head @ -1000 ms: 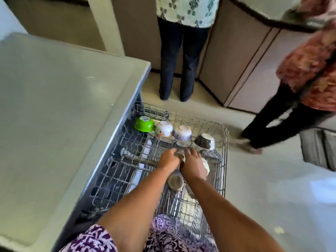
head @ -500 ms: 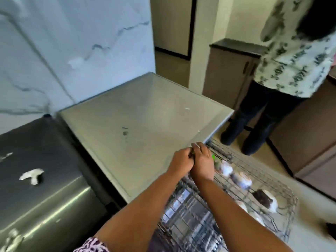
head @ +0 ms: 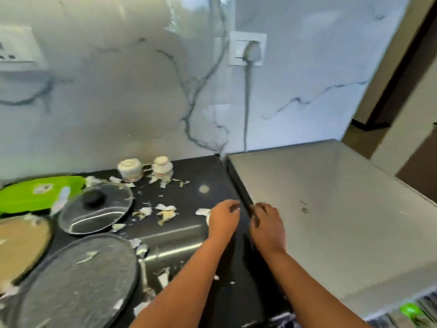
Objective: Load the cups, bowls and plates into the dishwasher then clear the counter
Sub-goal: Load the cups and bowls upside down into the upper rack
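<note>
Loading looks unfinished: white cup [head: 129,168], second cup [head: 162,168] far, green plate [head: 35,192], grey plate [head: 78,280] left, scraps [head: 165,214] on desk [head: 201,171]. Left grip [head: 224,216], right grip [head: 268,221] loosely curled, empty.

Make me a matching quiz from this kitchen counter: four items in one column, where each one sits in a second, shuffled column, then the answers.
1. green plate
2. glass lid
3. grey plate
4. two white cups

a. nearest the camera, lower left
b. at the back, by the marble wall
c. far left, behind the lid
d. mid-counter, black knob up

Pairs: 1-c, 2-d, 3-a, 4-b.
</note>
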